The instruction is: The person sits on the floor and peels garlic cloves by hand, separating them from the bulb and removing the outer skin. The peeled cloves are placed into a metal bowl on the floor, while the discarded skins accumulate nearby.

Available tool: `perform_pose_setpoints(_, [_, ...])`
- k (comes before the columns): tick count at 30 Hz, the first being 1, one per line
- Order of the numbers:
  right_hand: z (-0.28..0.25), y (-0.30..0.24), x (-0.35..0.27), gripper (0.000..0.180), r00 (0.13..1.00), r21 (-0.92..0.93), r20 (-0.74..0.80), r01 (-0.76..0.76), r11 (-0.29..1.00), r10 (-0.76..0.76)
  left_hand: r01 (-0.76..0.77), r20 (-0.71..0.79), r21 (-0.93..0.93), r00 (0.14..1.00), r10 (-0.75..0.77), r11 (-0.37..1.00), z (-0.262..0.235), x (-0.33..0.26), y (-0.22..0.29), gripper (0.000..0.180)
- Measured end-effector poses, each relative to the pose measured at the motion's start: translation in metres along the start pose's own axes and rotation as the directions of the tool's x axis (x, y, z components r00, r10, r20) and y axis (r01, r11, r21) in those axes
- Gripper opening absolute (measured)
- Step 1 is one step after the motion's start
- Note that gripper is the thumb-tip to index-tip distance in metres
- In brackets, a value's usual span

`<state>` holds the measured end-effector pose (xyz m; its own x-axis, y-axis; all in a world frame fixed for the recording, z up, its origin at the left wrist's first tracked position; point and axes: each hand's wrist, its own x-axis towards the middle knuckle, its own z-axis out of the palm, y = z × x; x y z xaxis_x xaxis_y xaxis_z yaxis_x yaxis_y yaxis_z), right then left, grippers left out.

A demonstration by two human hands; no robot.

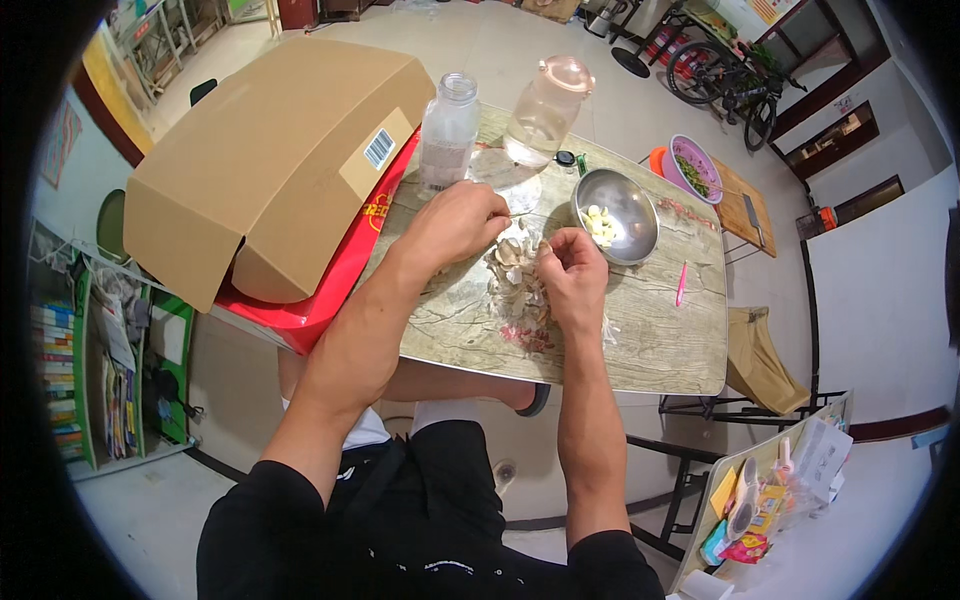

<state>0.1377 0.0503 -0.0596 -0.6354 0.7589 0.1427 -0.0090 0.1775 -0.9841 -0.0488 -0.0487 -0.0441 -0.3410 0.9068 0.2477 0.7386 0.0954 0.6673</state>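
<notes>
My left hand [458, 222] hovers over a heap of garlic and papery skins [517, 283] on the small table [660, 345], fingers curled, pinching something thin at the fingertips. Just to its right, my right hand [572, 270] is curled around a small piece of garlic, held over the same heap. A steel bowl [622, 205] holding several peeled cloves [600, 224] sits just beyond my right hand.
A clear glass jar [447, 128] and a clear plastic jug [545, 110] stand at the table's far edge. A big cardboard box [270, 160] lies on a red case [330, 285] to the left. A pink stick [681, 284] lies right of the bowl.
</notes>
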Motion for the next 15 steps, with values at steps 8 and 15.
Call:
perform_pose_setpoints(8, [0.0,-0.004,0.001,0.008,0.996,0.011,-0.078,0.033,0.999,-0.032,-0.191,0.091,-0.121,0.975,0.202,0.974,0.001,0.0,0.002,0.026])
perform_pose_setpoints(15, [-0.001,-0.001,0.004,0.008,0.996,0.14,-0.066,0.062,0.988,-0.054,-0.2,0.014,-0.196,0.978,0.207,0.96,0.002,0.005,-0.002,0.023])
